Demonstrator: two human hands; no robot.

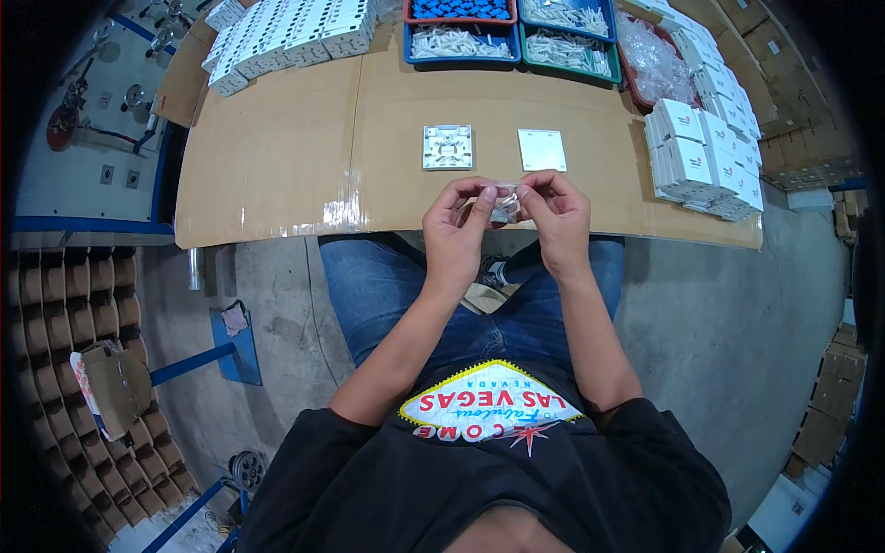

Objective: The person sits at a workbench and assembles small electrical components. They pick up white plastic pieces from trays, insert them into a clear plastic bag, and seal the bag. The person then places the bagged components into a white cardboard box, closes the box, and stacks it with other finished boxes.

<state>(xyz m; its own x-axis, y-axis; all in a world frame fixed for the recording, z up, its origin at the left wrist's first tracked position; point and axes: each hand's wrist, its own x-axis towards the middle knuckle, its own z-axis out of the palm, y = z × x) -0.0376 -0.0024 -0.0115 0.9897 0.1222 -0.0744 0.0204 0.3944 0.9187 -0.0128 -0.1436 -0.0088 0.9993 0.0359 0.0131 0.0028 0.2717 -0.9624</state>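
A small clear plastic bag point(505, 206) is stretched between my two hands near the front edge of the table. My left hand point(458, 219) pinches one end, and my right hand point(560, 214) pinches the other. Something small sits inside the bag, too small to make out. Just beyond my left hand lies a square white switch or socket module point(448, 147), its frame and inner parts facing up. A flat white square plate point(542, 150) rests beyond my right hand, apart from the module.
Stacks of white square units point(290, 41) stand at the back left. Trays of white plugs point(461, 44), blue pieces point(461, 9) and clear bags point(654, 60) line the back. White boxes point(705, 161) are piled at the right. Brown cardboard point(277, 157) covers the table.
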